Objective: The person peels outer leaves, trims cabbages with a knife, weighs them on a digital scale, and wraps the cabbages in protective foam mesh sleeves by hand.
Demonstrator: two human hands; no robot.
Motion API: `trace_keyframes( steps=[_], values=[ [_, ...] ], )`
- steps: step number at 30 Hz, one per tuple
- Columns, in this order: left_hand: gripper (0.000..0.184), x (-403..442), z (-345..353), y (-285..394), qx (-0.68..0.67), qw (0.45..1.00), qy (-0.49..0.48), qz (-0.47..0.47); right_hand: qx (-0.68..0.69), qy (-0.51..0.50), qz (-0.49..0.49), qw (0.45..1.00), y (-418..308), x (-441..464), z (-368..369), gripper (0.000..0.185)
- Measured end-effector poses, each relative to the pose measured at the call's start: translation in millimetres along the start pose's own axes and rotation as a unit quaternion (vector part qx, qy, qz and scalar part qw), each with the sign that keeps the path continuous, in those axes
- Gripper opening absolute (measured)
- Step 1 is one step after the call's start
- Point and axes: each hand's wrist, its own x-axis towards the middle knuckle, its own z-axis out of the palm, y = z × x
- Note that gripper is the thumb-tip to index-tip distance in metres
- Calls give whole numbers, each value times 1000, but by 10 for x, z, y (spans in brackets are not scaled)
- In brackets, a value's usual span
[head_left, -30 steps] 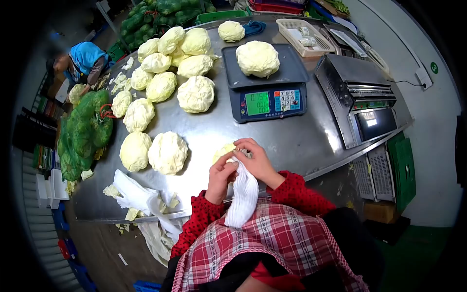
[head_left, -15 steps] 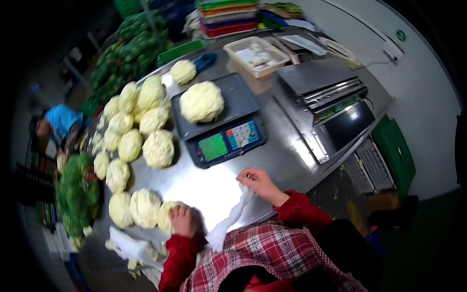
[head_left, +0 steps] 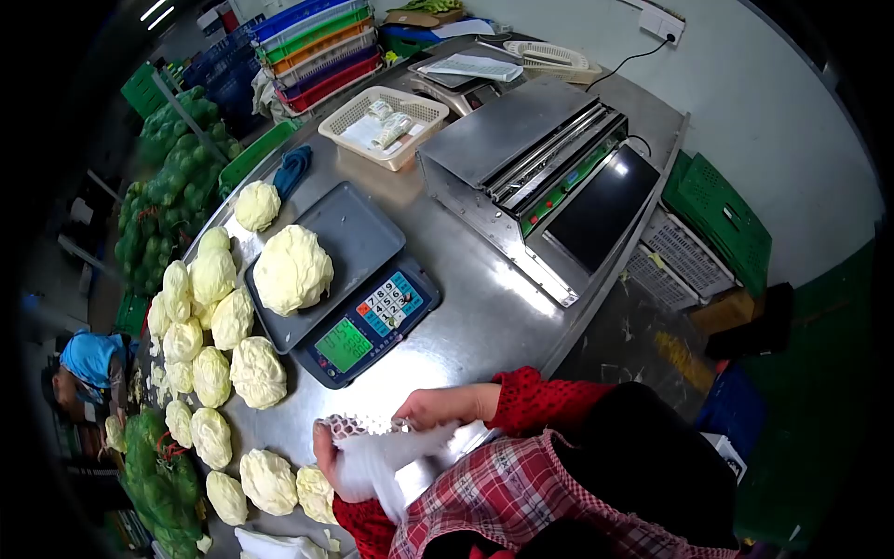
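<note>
A white foam net sleeve (head_left: 372,456) is stretched between my two hands near the front of the steel table. The fingers of my left hand (head_left: 325,453) are closed on its left edge, partly hidden by the net. My right hand (head_left: 445,407) pinches the upper right edge, where the mesh is spread. Just left of my left hand lies a pale trimmed cabbage (head_left: 316,494), with another cabbage (head_left: 268,482) beside it. Beyond my hands, a large cabbage (head_left: 292,270) rests on the tray of a digital scale (head_left: 368,331) with a lit green display.
Several cabbages (head_left: 212,377) crowd the table's left side. A wrapping machine (head_left: 531,177) stands at right, behind it a cream basket (head_left: 382,156) holding rolls. Green net sacks (head_left: 163,480) of cabbages are beyond the left edge. A person in blue (head_left: 91,359) bends at far left.
My left hand has left the cabbage and now holds the foam net with my right hand. The net, earlier hanging from my right hand, is spread between both. The view has turned right.
</note>
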Motion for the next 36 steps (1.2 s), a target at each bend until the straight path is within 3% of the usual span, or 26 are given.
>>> trace_keyframes(
  steps=[1,3,4,5,6,7,9,10,11,13,14,16,17,18,19,21,23,25,26,28,29,31,33,34,35,36],
  values=[
    [51,-99,168,130,-75,993,-81,-31,63,-46,-25,997,103,-41,72,27],
    [39,-16,23,-93,97,988,-95,-73,80,-87,-92,989,62,-77,-3,24],
    [38,22,-51,-204,181,973,-107,-93,120,61,-117,984,168,-58,-115,22],
    [34,-19,-38,-261,186,969,-110,-117,208,-13,-181,961,-110,-70,-158,25],
    [30,-73,-30,-319,191,965,-113,-141,240,16,-179,954,-255,-130,-224,27],
    [27,-175,170,-373,187,972,-79,-117,247,-22,-204,947,-235,-97,-345,23],
    [26,-23,51,-350,99,992,-73,8,303,56,-176,935,-134,-42,-497,26],
    [33,100,-17,-251,-9,991,-123,60,355,39,-204,911,-255,-62,-533,30],
    [36,178,223,-26,-79,978,-144,131,390,116,-170,898,-341,-21,-510,31],
    [39,329,484,302,-130,957,-139,221,263,190,-201,924,-548,137,-447,28],
    [38,438,624,509,-58,956,-116,262,76,191,-181,962,-635,260,-600,22],
    [32,884,755,1059,165,952,-29,257,-312,394,-277,819,-783,702,-1019,17],
    [25,1195,842,1233,251,921,18,296,-325,459,-315,765,-976,894,-1112,19],
    [22,1589,791,1407,417,797,117,421,-267,517,-338,740,-1078,1141,-1367,16],
    [23,1893,818,1585,467,717,147,496,-261,552,-354,708,-1151,1392,-1702,14],
    [38,2352,927,1949,625,595,233,449,-270,590,-344,679,-1367,1702,-1985,20],
    [51,2658,1086,2222,738,536,272,305,-309,631,-162,692,-1468,1928,-2241,35],
    [60,2731,1174,2303,761,553,280,192,-294,600,-52,742,-1465,2071,-2325,47],
    [65,2890,1031,2253,770,558,253,179,-114,552,-126,817,-1411,2070,-2261,51],
    [74,2926,895,2174,751,602,245,120,-31,512,-141,847,-1467,2028,-2136,51],
    [76,2842,835,2160,724,629,220,178,54,465,-151,871,-1453,1998,-2080,52],
    [69,2618,617,2046,676,670,241,189,-38,480,-168,860,-1383,1823,-1752,46],
    [42,2142,406,1617,420,804,225,355,-86,473,-307,821,-1224,1619,-1307,32],
    [30,1814,454,1443,326,841,198,384,-79,475,-280,831,-1137,1476,-1118,32],
    [18,1469,527,1266,225,866,176,410,-82,434,-302,845,-1050,1308,-945,26],
    [13,1167,491,1068,258,842,204,429,-82,391,-328,856,-917,1215,-830,22]
  ],
)
